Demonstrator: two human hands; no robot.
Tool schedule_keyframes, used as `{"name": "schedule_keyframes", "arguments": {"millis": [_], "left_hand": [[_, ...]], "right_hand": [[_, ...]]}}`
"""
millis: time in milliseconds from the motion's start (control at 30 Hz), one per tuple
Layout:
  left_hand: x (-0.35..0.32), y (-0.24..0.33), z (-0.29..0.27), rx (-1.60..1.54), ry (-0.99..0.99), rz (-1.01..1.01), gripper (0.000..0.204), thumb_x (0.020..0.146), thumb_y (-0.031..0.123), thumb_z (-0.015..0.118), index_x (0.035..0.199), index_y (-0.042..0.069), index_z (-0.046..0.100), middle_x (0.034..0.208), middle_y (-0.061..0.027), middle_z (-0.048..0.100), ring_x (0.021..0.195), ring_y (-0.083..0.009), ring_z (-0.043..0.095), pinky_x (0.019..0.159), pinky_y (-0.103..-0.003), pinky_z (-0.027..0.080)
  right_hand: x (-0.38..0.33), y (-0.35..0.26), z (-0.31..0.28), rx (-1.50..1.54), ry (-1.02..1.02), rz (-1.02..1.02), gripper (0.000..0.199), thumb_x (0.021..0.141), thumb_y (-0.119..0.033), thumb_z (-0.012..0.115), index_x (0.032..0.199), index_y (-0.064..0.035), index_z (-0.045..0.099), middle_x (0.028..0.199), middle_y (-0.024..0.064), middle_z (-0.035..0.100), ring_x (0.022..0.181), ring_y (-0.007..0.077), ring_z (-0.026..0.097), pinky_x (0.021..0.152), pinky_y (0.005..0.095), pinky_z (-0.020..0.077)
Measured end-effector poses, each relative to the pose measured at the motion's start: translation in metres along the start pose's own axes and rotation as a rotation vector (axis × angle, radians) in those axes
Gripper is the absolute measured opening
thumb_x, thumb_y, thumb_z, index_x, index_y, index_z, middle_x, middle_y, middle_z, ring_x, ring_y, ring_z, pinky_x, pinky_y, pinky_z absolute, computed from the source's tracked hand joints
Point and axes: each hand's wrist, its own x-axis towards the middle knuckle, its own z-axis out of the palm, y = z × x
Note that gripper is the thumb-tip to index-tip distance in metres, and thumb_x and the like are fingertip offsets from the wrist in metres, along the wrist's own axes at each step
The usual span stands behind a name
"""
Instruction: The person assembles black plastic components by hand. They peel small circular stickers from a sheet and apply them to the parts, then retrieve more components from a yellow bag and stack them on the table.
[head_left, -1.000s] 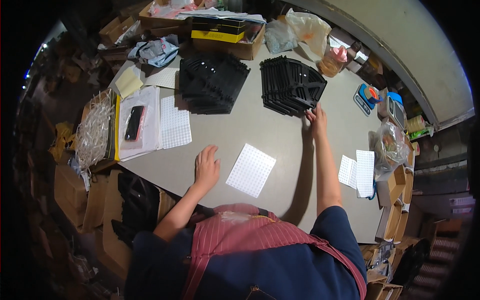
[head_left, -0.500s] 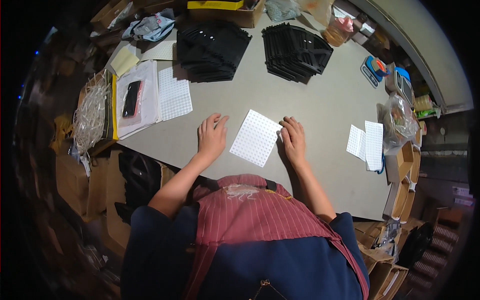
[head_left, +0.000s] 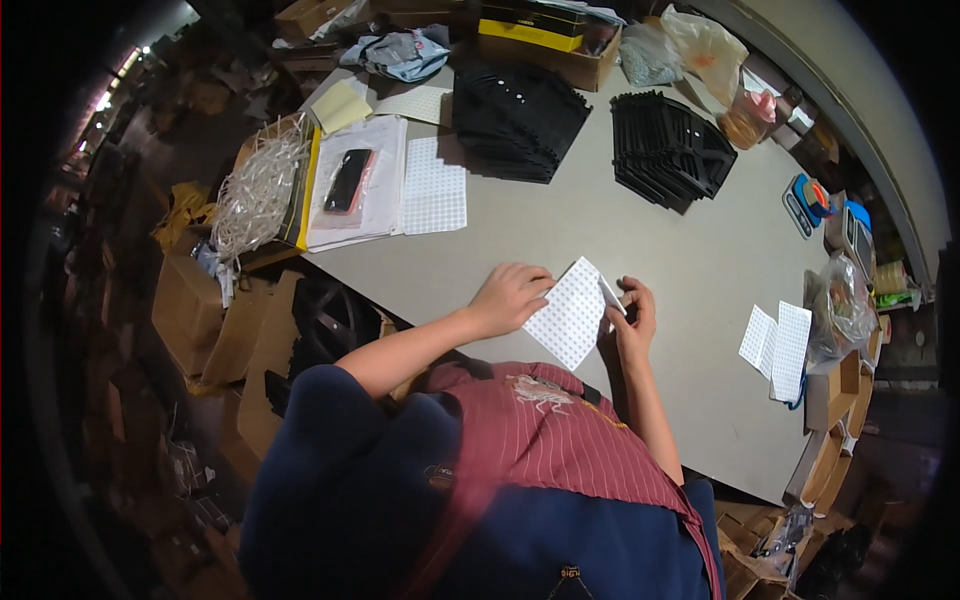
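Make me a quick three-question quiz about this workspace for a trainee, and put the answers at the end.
1. Multiple choice: Which hand is at the raised edge of the white paper sheet printed with small grey dots? A: left; B: right; C: neither.

2. Fill in the number: ___ stacks of black plastic parts stand on the grey table.

3. True or false: The black, red-edged phone lies on white papers, farther left than the dotted sheet.

Key:
1. B, the right hand; the left hand is at the sheet's left side.
2. Two.
3. True.
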Motion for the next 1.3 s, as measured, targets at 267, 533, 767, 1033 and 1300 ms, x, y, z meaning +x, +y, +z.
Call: {"name": "schedule_keyframes", "arguments": {"millis": [267,533,767,1033,1300], "left_hand": [[0.003,0.002,-0.007,-0.093,-0.039,-0.095,0.028,0.089,0.024,0.07,0.109,0.004,0.068,0.124,-0.0122,0.062,0.116,-0.0328,0.056,0.101,-0.045,0.039],[-0.004,-0.012,-0.003,-0.159,-0.026,-0.137,0.03,0.085,0.03,0.073,0.095,0.002,0.069,0.124,-0.0133,0.062,0.116,-0.0349,0.055,0.102,-0.046,0.04],[-0.003,-0.007,0.002,-0.162,0.013,-0.12,0.028,0.079,0.022,0.079,0.101,0.005,0.076,0.126,-0.0132,0.062,0.116,-0.034,0.057,0.1,-0.046,0.045],[0.001,0.004,0.001,-0.132,-0.038,0.036,0.024,0.072,0.014,0.081,0.093,0.005,0.076,0.128,-0.013,0.062,0.116,-0.0341,0.058,0.098,-0.045,0.047],[0.036,0.02,0.007,-0.907,-0.259,-0.487,0.029,0.089,0.016,0.071,0.113,0.001,0.067,0.103,-0.006,0.068,0.089,-0.018,0.063,0.084,-0.03,0.05]], "right_hand": [[-0.019,-0.008,0.02,0.698,-0.161,0.291,0.02,0.095,-0.003,0.063,0.09,-0.0092,0.045,0.091,0.0017,0.057,0.07,0.008,0.048,0.062,0.0229,0.039],[-0.011,-0.023,0.002,0.889,-0.373,0.585,0.046,0.102,-0.038,0.058,0.13,-0.0045,0.048,0.109,0.009,0.059,0.098,0.0174,0.059,0.076,0.029,0.0498],[0.0,-0.033,0.002,1.451,-0.523,0.705,0.09,0.095,-0.07,0.05,0.155,-0.0057,0.032,0.154,0.0234,0.039,0.142,0.0406,0.042,0.111,0.0592,0.042],[-0.005,-0.031,-0.008,1.703,-0.092,0.451,0.056,0.088,-0.006,0.065,0.142,-0.0035,0.048,0.147,0.0182,0.047,0.137,0.0343,0.045,0.116,0.048,0.0384],[-0.011,-0.031,-0.019,0.638,0.082,0.146,0.066,0.069,0.018,0.047,0.132,-0.0006,0.057,0.135,0.0129,0.054,0.111,0.025,0.063,0.093,0.0336,0.0533]]}}
